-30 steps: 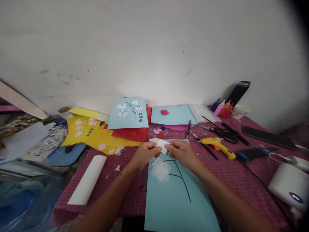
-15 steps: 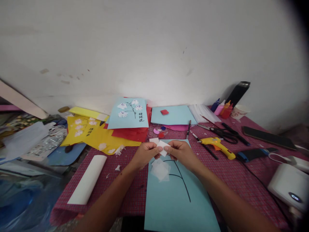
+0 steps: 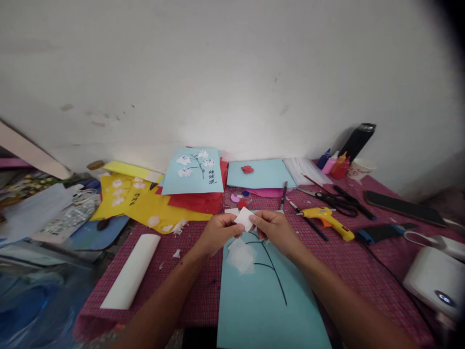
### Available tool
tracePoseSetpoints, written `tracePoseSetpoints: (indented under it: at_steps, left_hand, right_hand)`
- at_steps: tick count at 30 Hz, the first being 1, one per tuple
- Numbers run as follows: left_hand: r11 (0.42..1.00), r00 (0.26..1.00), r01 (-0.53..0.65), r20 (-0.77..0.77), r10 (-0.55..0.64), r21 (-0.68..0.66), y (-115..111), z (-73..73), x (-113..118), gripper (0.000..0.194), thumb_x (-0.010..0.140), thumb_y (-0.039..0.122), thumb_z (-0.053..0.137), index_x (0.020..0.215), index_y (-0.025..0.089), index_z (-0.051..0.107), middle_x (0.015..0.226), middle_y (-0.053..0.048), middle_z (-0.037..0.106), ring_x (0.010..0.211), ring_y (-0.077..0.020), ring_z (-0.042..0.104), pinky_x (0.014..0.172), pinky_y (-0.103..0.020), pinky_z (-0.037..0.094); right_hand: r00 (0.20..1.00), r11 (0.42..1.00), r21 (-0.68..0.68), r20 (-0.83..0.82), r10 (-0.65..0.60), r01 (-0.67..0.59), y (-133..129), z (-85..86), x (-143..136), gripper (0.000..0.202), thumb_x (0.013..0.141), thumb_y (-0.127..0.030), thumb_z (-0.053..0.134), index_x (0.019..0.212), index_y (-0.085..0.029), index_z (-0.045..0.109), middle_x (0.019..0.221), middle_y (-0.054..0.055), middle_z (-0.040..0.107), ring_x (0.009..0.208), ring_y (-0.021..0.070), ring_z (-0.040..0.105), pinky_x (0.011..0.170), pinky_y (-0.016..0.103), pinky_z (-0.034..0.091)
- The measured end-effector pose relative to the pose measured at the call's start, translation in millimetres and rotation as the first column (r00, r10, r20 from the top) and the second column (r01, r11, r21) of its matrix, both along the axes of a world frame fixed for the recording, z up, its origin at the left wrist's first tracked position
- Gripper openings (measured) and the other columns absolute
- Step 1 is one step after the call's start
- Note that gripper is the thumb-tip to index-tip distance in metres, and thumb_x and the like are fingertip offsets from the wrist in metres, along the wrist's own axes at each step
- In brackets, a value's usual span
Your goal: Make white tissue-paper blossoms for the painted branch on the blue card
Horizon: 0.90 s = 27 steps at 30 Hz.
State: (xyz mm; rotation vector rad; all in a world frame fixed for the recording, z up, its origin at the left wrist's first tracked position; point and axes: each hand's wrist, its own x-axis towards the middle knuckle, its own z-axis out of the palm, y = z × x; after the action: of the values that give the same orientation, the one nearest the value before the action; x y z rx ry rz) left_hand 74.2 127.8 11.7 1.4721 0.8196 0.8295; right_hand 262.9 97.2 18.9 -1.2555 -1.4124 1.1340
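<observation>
A small white paper square is pinched between my two hands. My left hand grips its left side with thumb and fingers. On the right side, my right hand grips it the same way. Both hands are above the top of a light blue sheet, which bears black curved lines like a branch. Thin translucent white squares lie in a loose pile on that sheet, just below my hands. Another white piece shows partly behind the held square.
Behind lie a blue sheet with white flowers and another with a red folded piece. A yellow glue gun, scissors and small bottles sit right. White rolled paper lies left.
The held white square has shifted slightly up and tilted between my fingers, and my right fingertips have moved toward its upper right edge. The other things look unmoved.
</observation>
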Motion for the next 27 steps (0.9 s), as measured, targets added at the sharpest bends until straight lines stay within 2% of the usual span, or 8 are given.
tracePoseSetpoints:
  at_steps: [4, 7, 9, 13, 16, 19, 23, 27]
  left_hand:
    - [0.999, 0.999, -0.043, -0.01, 0.043, -0.002, 1, -0.3, 1, 0.022, 0.078, 0.034, 0.065, 0.079, 0.012, 0.066, 0.066, -0.001, 0.061, 0.061, -0.0105, 0.051, 0.059, -0.022, 0.038]
    - [0.996, 0.995, -0.085, -0.052, 0.087, 0.031, 0, -0.9, 1, 0.022, 0.078, 0.035, 0.064, 0.08, 0.013, 0.066, 0.067, -0.001, 0.06, 0.061, -0.0109, 0.051, 0.058, -0.021, 0.038]
    - [0.99, 0.989, -0.098, -0.106, 0.108, 0.097, -1, -0.4, 1, 0.023, 0.079, 0.035, 0.063, 0.08, 0.013, 0.066, 0.068, 0.0, 0.06, 0.061, -0.0109, 0.051, 0.057, -0.021, 0.037]
    - [0.953, 0.959, -0.086, -0.234, 0.158, 0.289, -6, 3.5, 2, 0.023, 0.081, 0.035, 0.061, 0.075, 0.014, 0.064, 0.064, 0.003, 0.054, 0.06, -0.0097, 0.046, 0.055, -0.02, 0.033]
    - [0.887, 0.925, -0.063, -0.307, 0.225, 0.458, -9, 6.7, 3, 0.024, 0.081, 0.031, 0.06, 0.064, 0.014, 0.059, 0.059, 0.004, 0.048, 0.059, -0.0091, 0.043, 0.056, -0.021, 0.03]
    - [0.838, 0.91, -0.021, -0.337, 0.242, 0.545, -10, 8.4, 4, 0.02, 0.082, 0.025, 0.057, 0.065, 0.015, 0.058, 0.061, 0.003, 0.05, 0.06, -0.0096, 0.045, 0.058, -0.022, 0.031]
    - [0.827, 0.916, 0.023, -0.343, 0.207, 0.562, -11, 9.2, 4, 0.017, 0.085, 0.02, 0.05, 0.075, 0.016, 0.063, 0.068, 0.001, 0.057, 0.064, -0.011, 0.049, 0.061, -0.022, 0.034]
    - [0.817, 0.917, 0.027, -0.34, 0.209, 0.576, -12, 11.0, 4, 0.019, 0.087, 0.021, 0.051, 0.073, 0.016, 0.062, 0.066, 0.002, 0.057, 0.063, -0.0103, 0.05, 0.062, -0.022, 0.034]
  right_hand:
    - [1.0, 1.0, 0.017, 0.024, -0.017, 0.017, 0, -1.6, 1, 0.029, 0.087, -0.041, 0.053, 0.075, -0.016, 0.062, 0.057, -0.002, 0.055, 0.043, 0.0089, 0.043, 0.041, 0.022, 0.032]
    - [0.977, 0.965, 0.184, 0.074, -0.202, 0.186, -2, -3.5, 2, 0.018, 0.085, -0.036, 0.058, 0.087, -0.018, 0.058, 0.068, -0.002, 0.056, 0.052, 0.0109, 0.048, 0.047, 0.022, 0.036]
    - [0.958, 0.926, 0.305, 0.109, -0.265, 0.222, -5, -3.0, 1, 0.013, 0.084, -0.031, 0.059, 0.084, -0.019, 0.056, 0.069, -0.002, 0.054, 0.057, 0.0117, 0.048, 0.052, 0.023, 0.038]
    - [0.965, 0.918, 0.396, 0.232, -0.126, 0.025, -13, -0.9, -7, 0.008, 0.085, -0.023, 0.057, 0.078, -0.019, 0.059, 0.072, 0.0, 0.057, 0.066, 0.0136, 0.052, 0.061, 0.025, 0.04]
    - [0.955, 0.911, 0.41, 0.287, -0.078, -0.049, -14, -2.0, -11, 0.007, 0.084, -0.018, 0.056, 0.084, -0.02, 0.063, 0.077, 0.001, 0.062, 0.072, 0.0151, 0.055, 0.067, 0.027, 0.042]
    - [0.956, 0.918, 0.395, 0.282, -0.085, -0.035, -12, -4.2, -11, 0.009, 0.084, -0.017, 0.057, 0.088, -0.02, 0.065, 0.08, 0.001, 0.063, 0.073, 0.0155, 0.056, 0.067, 0.028, 0.042]
    - [0.962, 0.936, 0.351, 0.253, -0.099, 0.004, -11, -5.3, -9, 0.009, 0.083, -0.019, 0.058, 0.088, -0.02, 0.065, 0.08, 0.001, 0.064, 0.071, 0.0151, 0.057, 0.065, 0.027, 0.043]
    - [0.973, 0.955, 0.296, 0.221, -0.075, 0.006, -11, -6.2, -9, 0.01, 0.082, -0.02, 0.06, 0.09, -0.02, 0.066, 0.081, 0.001, 0.065, 0.07, 0.0151, 0.057, 0.064, 0.027, 0.044]
